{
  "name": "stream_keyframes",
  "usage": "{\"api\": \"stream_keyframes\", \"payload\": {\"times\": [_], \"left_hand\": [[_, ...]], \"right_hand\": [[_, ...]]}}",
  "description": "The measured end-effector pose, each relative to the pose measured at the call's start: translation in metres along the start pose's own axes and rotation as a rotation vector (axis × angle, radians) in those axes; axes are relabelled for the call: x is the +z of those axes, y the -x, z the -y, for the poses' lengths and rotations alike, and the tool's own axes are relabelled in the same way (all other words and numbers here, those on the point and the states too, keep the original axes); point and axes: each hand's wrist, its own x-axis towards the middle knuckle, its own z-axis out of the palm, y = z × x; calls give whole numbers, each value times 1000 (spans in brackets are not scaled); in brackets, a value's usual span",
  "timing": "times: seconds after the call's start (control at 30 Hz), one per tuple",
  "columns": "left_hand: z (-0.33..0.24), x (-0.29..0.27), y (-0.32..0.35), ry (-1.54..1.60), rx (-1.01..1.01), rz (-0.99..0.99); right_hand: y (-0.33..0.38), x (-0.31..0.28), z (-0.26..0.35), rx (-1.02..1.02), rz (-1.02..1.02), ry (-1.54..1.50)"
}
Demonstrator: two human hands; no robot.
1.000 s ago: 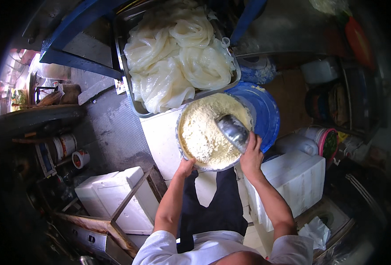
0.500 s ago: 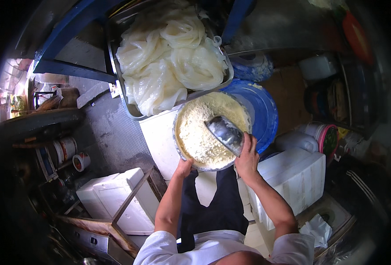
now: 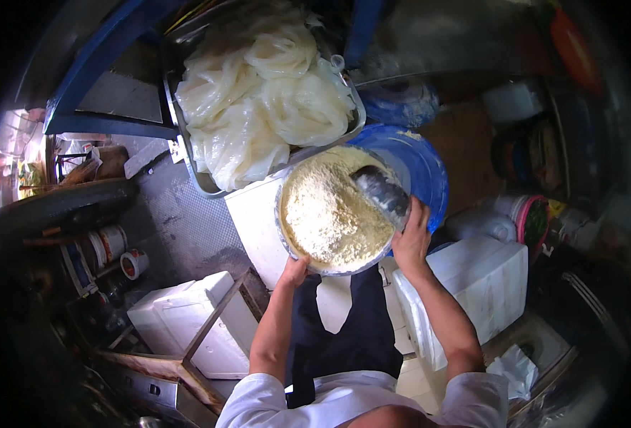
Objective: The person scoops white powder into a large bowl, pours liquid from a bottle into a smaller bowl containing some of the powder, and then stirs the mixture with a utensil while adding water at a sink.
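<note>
A big metal tray is sitting at about eleven o'clock from the bowl, heaped with glossy white folded sheets, probably wet rice noodle, though the glare is making their texture hard to read; the tray's far end is running out of view under a blue frame. A blue plastic drum lid is lying at two o'clock, its near-left part hiding behind the bowl. A white foam box is standing at four o'clock of the bowl, and another white foam box is resting at seven o'clock, partly crossed by a rusty metal bracket. The picture's rim is falling into darkness, so the things on the right and lower left are staying unreadable.

In the middle, a round metal bowl is brimming with pale yellowish crumbly meal; whether it is flour, grated pulp or something else cannot be told. The bowl is resting on a white surface between the tray and the person's body.

The left hand is clamping the bowl's near rim at six o'clock, fingers curled beneath and out of sight. The right hand is closing around a metal scoop at the bowl's three o'clock edge; the scoop's mouth is digging into the meal, and its handle is hiding inside the fist.
</note>
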Motion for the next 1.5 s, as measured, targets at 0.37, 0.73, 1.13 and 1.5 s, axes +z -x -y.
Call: {"api": "stream_keyframes", "payload": {"times": [0.37,0.73,1.13,1.5], "left_hand": [[8,-10,-1,-16,0,-67],[-4,-2,-9,19,55,-70],[7,-18,-13,-147,34,-179],[-2,0,-5,-162,2,-308]], "right_hand": [[-29,-17,-53,218,-269,-362],[-65,-21,-125,230,-381,-318],[-114,81,-230,204,70,245],[-229,292,-327,-678,-251,572]]}}
